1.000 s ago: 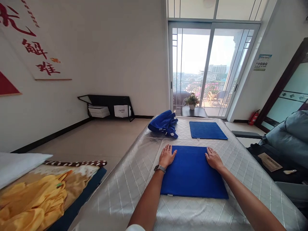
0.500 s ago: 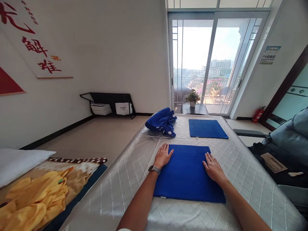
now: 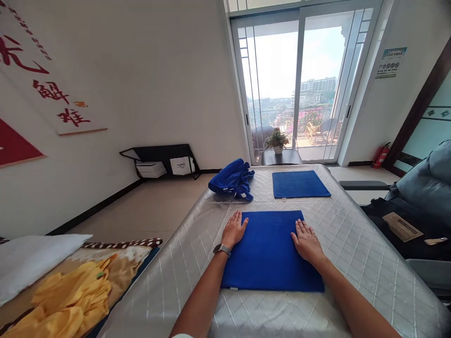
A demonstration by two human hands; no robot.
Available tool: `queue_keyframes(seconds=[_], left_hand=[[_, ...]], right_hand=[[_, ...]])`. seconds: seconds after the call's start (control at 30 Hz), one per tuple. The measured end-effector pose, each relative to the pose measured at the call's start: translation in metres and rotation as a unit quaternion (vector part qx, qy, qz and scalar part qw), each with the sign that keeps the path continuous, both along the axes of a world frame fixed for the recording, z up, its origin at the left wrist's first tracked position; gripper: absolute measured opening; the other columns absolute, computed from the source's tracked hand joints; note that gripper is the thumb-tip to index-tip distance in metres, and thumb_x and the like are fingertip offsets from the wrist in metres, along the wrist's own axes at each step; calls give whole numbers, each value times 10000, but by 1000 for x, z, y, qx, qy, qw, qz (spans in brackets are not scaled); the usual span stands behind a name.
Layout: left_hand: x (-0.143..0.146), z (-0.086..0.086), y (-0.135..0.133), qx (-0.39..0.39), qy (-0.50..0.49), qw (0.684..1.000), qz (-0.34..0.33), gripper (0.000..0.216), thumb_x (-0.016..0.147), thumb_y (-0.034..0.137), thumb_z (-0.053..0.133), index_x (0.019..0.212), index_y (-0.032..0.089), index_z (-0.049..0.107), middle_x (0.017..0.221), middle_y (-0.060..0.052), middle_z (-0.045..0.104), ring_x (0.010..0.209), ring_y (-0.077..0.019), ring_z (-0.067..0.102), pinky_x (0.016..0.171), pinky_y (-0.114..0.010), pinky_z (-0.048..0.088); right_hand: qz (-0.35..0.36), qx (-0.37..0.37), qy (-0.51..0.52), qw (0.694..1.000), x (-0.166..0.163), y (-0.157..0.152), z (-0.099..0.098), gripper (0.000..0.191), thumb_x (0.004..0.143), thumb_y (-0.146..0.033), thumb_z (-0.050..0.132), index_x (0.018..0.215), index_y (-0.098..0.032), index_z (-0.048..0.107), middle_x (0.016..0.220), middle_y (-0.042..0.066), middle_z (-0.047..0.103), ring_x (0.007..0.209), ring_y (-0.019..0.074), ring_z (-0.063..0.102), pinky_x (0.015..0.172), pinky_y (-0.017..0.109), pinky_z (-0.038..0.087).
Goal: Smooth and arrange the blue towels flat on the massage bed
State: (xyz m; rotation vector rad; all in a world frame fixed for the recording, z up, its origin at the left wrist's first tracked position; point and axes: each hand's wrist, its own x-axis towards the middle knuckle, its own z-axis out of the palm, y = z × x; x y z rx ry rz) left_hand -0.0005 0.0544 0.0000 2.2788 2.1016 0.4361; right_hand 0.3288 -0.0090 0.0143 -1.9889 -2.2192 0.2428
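Cloth heap (image 3: 230, 179): blue, crumpled, far left of table (image 3: 362, 253). Left hand (image 3: 234, 230): open, palm down at left edge of near cloth (image 3: 269, 253). Near cloth: blue, near centre, spread flat. Far cloth (image 3: 301, 184): blue, flat, far right. Right hand (image 3: 307, 241): open, palm down at near cloth's right edge. Step, as judged: smoothing; next move calls for even pressure, edges kept square.

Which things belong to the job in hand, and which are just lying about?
Job in hand:
near blue cloth, left hand and right hand at its side edges
likely: far blue cloth, crumpled blue bundle

Lying about:
yellow fabric
white pillow
fire extinguisher
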Motion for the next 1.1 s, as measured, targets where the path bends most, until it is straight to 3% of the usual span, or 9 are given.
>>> queue_keyframes(seconds=[0.23, 0.37, 0.43, 0.67, 0.77, 0.9, 1.1], left_hand=[[-3, 6, 2, -40, 30, 999, -4, 772, 1010, 604, 159, 1541, 62, 298, 1610, -185, 274, 1501, -264, 245, 1200, -407, 241], [16, 12, -2, -2, 45, 997, 56, 876, 984, 668, 152, 1522, -6, 306, 1583, -252, 295, 1494, -326, 249, 1201, -456, 230], [42, 14, -7, 31, 43, 998, 38, 878, 982, 670, 118, 1527, 11, 315, 1590, -232, 301, 1497, -319, 248, 1213, -456, 213], [176, 12, -32, 8, 11, 977, -212, 741, 1025, 569, 129, 1537, 77, 343, 1588, -175, 349, 1495, -245, 276, 1212, -411, 265], [208, 11, -37, 9, -10, 970, -244, 692, 1041, 520, 111, 1541, 100, 338, 1592, -160, 348, 1500, -230, 263, 1220, -428, 254], [204, 12, -40, -8, -6, 973, -232, 700, 1037, 537, 94, 1552, 118, 317, 1601, -141, 337, 1508, -236, 235, 1227, -455, 235], [152, 13, -46, -10, 22, 982, -189, 732, 1025, 588, 125, 1563, 121, 294, 1616, -123, 308, 1518, -243, 201, 1233, -447, 222]], right_hand=[[-3, 6, -6, 1000, 0, -3, 5, 690, 1009, -467, 190, 1579, -79, 228, 1645, 100, 202, 1528, 220, 122, 1231, 416, 96], [-4, 6, -1, 1000, 1, -3, 5, 685, 1009, -463, 204, 1579, -83, 230, 1644, 99, 202, 1527, 223, 127, 1230, 416, 92], [-5, 5, 4, 1000, 0, -3, 4, 683, 1008, -465, 209, 1580, -92, 234, 1644, 95, 200, 1527, 220, 125, 1229, 415, 92], [-3, 16, -19, 1000, 0, -3, -1, 646, 992, -368, 260, 1580, -100, 237, 1646, 96, 203, 1527, 233, 126, 1230, 434, 106], [10, 21, -36, 999, 1, -3, -3, 641, 956, -243, 290, 1584, -128, 234, 1655, 74, 179, 1529, 230, 110, 1230, 437, 118], [5, 20, -41, 999, 0, -3, -3, 637, 961, -247, 269, 1580, -102, 234, 1652, 87, 185, 1528, 238, 118, 1226, 445, 138], [-5, 10, -15, 1000, -1, -1, 0, 667, 1005, -418, 219, 1576, -73, 230, 1644, 104, 203, 1526, 239, 129, 1229, 440, 106]])
